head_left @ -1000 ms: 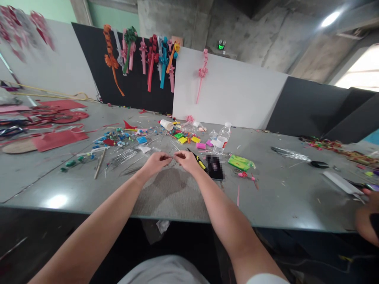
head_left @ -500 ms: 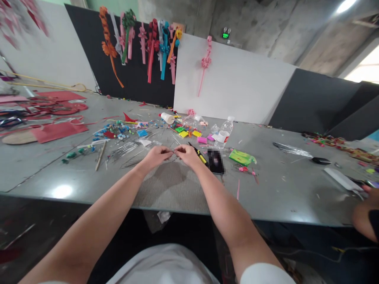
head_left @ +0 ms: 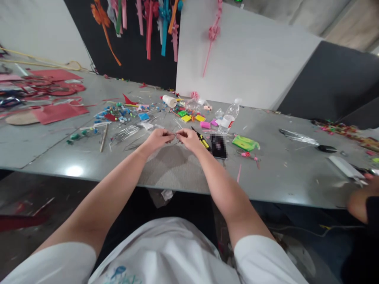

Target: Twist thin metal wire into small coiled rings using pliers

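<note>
My left hand (head_left: 159, 139) and my right hand (head_left: 188, 139) meet above the grey table, fingertips nearly touching. Both are closed in a pinch on something too small to make out. Just right of my right hand lie yellow-and-black pliers (head_left: 203, 141), and beside them a dark phone-like slab (head_left: 218, 146) with a blurred screen. To the left of my left hand, thin silvery wires (head_left: 128, 134) are spread over the tabletop. Beyond my hands sit small clay packets, among them a yellow packet (head_left: 186, 118) and a pink one (head_left: 205, 125).
A clear plastic bottle (head_left: 229, 117) stands behind the slab, near a green packet (head_left: 245, 143). Farther left are blue beads (head_left: 121, 114), a wooden stick (head_left: 104, 138) and red sheets (head_left: 60, 112). Another person's arm (head_left: 359, 203) is at the right edge. Ribbon flowers (head_left: 166, 23) hang behind.
The head view has tilted downward, so the table and hands sit higher in the picture and more of my shirt shows. My hands stay together, still pinching.
</note>
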Available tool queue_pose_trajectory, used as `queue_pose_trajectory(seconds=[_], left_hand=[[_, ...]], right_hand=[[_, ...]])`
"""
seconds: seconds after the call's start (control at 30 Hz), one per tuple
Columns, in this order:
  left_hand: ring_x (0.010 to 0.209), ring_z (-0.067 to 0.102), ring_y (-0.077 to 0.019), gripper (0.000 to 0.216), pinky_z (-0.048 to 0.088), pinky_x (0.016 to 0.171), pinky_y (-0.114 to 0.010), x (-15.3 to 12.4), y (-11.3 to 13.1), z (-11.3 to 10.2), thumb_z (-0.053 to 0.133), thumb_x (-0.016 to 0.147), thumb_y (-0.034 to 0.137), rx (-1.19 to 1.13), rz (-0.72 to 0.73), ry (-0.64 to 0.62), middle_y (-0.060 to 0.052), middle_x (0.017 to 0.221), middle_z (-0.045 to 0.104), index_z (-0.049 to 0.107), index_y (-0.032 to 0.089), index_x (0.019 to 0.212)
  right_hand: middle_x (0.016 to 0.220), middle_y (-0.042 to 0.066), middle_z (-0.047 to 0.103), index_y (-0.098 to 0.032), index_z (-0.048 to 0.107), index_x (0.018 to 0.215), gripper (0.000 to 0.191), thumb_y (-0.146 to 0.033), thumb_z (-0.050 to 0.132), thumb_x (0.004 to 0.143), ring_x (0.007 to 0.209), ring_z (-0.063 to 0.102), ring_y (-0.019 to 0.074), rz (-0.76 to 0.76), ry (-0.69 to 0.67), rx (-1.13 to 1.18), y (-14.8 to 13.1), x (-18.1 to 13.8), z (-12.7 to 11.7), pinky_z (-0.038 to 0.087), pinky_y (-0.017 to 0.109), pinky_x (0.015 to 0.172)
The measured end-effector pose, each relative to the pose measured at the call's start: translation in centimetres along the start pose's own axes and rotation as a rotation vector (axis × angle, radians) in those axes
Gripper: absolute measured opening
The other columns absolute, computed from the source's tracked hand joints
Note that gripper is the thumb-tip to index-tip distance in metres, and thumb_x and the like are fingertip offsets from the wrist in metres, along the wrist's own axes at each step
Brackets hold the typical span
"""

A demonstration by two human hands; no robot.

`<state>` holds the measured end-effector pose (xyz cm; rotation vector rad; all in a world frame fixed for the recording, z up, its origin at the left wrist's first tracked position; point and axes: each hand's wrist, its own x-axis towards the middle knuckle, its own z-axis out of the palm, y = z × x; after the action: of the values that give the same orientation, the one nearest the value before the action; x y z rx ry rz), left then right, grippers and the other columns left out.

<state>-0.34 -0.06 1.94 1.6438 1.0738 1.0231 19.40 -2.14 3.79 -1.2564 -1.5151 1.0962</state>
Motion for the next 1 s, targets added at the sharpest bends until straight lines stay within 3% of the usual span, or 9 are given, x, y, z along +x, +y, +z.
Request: queue_pose_trajectory(seconds=[0.3, 0.63, 0.8, 1.0], left_hand=[[0.064, 0.056, -0.0129, 0.008, 0.046, 0.067, -0.027, 0.1, 0.4, 0.4, 0.08, 0.093, 0.019, 0.04, 0.075, 0.003, -0.001, 0.071, 0.066, 0.081, 0.013, 0.088], [0.071, 0.062, -0.0128, 0.015, 0.051, 0.071, -0.026, 0.1, 0.0, 0.3, 0.09, 0.094, 0.02, 0.015, 0.095, -0.028, -0.004, 0.08, 0.073, 0.084, 0.008, 0.102], [0.07, 0.063, -0.0122, 0.006, 0.052, 0.072, -0.026, 0.1, 0.2, 0.4, 0.086, 0.095, 0.009, -0.019, 0.048, -0.041, -0.004, 0.08, 0.073, 0.084, 0.007, 0.1], [0.066, 0.065, -0.012, 0.009, 0.053, 0.069, -0.025, -0.2, 0.9, 0.6, 0.089, 0.092, 0.012, -0.127, -0.05, -0.006, -0.003, 0.075, 0.072, 0.081, 0.014, 0.086]], right_hand=[[0.072, -0.005, 0.072, -0.019, 0.075, 0.093, 0.018, -0.004, 0.077, 0.103, 0.058, 0.061, 0.0097, -0.049, -0.022, 0.132, 1.5, 1.4, -0.2, 0.054, 0.023, 0.061], [0.075, -0.004, 0.07, -0.018, 0.074, 0.091, 0.021, -0.004, 0.077, 0.106, 0.062, 0.061, 0.0087, -0.111, -0.05, 0.138, 2.0, 1.9, -0.8, 0.054, 0.022, 0.064], [0.074, -0.004, 0.068, -0.018, 0.073, 0.092, 0.02, -0.006, 0.076, 0.108, 0.062, 0.06, 0.0085, -0.14, -0.054, 0.061, 2.4, 2.2, -0.9, 0.055, 0.023, 0.064], [0.077, -0.003, 0.069, -0.022, 0.069, 0.092, 0.021, -0.01, 0.076, 0.108, 0.062, 0.059, 0.011, -0.259, -0.052, -0.061, 3.4, 2.7, -0.8, 0.055, 0.026, 0.063]])
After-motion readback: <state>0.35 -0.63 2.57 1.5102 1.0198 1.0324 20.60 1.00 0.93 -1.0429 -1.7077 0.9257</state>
